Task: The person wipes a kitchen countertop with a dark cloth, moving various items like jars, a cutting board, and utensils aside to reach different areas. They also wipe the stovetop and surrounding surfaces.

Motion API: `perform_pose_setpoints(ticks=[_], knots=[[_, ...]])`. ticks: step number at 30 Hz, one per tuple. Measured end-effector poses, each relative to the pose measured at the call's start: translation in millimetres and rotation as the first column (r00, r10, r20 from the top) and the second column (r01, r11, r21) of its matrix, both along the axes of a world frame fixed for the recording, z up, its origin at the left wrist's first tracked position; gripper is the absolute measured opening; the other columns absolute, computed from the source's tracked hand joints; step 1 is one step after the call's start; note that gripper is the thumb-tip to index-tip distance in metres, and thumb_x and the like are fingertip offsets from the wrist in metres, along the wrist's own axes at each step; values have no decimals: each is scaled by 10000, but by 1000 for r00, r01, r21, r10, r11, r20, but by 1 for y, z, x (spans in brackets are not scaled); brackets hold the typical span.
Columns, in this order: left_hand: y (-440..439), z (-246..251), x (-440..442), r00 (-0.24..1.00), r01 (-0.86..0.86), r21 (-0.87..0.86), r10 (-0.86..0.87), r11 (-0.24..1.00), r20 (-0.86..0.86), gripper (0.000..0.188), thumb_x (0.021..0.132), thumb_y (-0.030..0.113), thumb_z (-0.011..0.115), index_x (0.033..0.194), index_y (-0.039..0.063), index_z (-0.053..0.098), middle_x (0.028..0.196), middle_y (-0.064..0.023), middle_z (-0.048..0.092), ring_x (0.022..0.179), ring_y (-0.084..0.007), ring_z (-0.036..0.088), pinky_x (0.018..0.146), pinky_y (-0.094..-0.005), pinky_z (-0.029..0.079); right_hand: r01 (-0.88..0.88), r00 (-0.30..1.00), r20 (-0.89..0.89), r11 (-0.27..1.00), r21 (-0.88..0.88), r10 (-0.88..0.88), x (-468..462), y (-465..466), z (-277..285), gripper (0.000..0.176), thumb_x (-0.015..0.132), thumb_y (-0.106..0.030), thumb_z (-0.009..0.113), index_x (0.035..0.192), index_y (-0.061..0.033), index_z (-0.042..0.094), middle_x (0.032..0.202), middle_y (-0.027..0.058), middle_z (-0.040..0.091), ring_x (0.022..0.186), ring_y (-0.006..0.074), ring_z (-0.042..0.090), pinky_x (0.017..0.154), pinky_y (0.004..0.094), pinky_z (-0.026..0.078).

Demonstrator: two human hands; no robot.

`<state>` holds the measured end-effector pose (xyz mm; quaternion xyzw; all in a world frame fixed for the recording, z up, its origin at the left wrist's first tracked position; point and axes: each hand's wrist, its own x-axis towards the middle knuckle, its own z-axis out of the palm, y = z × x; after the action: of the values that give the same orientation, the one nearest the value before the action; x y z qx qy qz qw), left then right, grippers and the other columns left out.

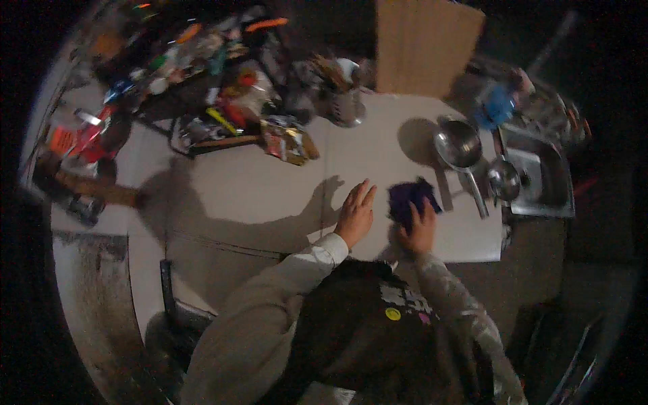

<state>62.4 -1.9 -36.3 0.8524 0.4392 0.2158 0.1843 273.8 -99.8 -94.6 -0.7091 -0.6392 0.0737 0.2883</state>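
Note:
A dark purple cloth (409, 200) lies bunched on the pale tabletop (263, 187) in front of me. My right hand (420, 228) has its fingers and thumb on the near side of the cloth, gripping it. To the left of it, my left hand (357, 215) is over the table with fingers extended and nothing in it. Right of the cloth rest a metal strainer or ladle (458, 144) with a long handle and a smaller metal ladle (503, 180). Blur and dim light hide fine detail.
A steel basin (544, 174) stands at the right edge, with a blue item (495, 106) behind it. A cardboard panel (428, 48) rises at the back beside a metal utensil holder (347, 106). Mixed packets and tools crowd the back left, around a black rack (177, 136). A hammer-like tool (96, 190) lies left.

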Motion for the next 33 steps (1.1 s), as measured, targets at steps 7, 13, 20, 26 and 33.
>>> perform_pose_setpoints(ticks=[7, 13, 20, 26, 33], knots=[[-36, -34, 9, 979, 109, -90, -123, 990, -163, 473, 910, 41, 483, 1382, 70, 481, 1457, -153, 438, 1364, -385, 358, 1151, -518, 218, -224, 974, -35, 965, -136, 222, -63, 11, 13, 636, 771, -284, 694, 1346, -88, 505, 1538, 226, 248, 1364, 447, 310, 1120, 531, 273], [-26, -36, -6, 956, 152, -73, -165, 986, -242, 597, 911, 288, 607, 1444, 110, 407, 1487, -186, 371, 1393, -408, 284, 1156, -550, 161, -216, 937, -297, 973, -82, 183, -13, 0, 27, 628, 756, -150, 711, 1345, -105, 498, 1479, 196, 364, 1322, 399, 389, 1089, 488, 343], [-22, -12, 46, 915, 187, -152, -228, 971, -333, 779, 852, 456, 653, 1491, 147, 333, 1558, -214, 200, 1414, -457, 204, 1129, -612, 156, 350, 929, 74, 926, 143, -363, 72, -19, 90, 600, 752, -57, 694, 1321, -93, 504, 1396, 181, 442, 1249, 380, 449, 1063, 468, 372], [-7, -28, 57, 869, 266, -117, -290, 957, -400, 841, 805, 415, 722, 1503, 182, 315, 1567, -211, 175, 1413, -465, 204, 1105, -630, 202, 472, 851, 248, 881, 26, -463, 109, -6, 76, 575, 792, -111, 657, 1336, -56, 478, 1322, 192, 492, 1168, 360, 514, 1012, 451, 408], [-7, -22, 47, 855, 291, -114, -312, 950, -414, 841, 781, 281, 765, 1495, 187, 329, 1558, -202, 196, 1416, -420, 231, 1132, -550, 238, 478, 876, 118, 873, -92, -467, 97, 38, 58, 511, 874, -62, 509, 1380, -36, 435, 944, 168, 594, 840, 350, 626, 704, 453, 520]])
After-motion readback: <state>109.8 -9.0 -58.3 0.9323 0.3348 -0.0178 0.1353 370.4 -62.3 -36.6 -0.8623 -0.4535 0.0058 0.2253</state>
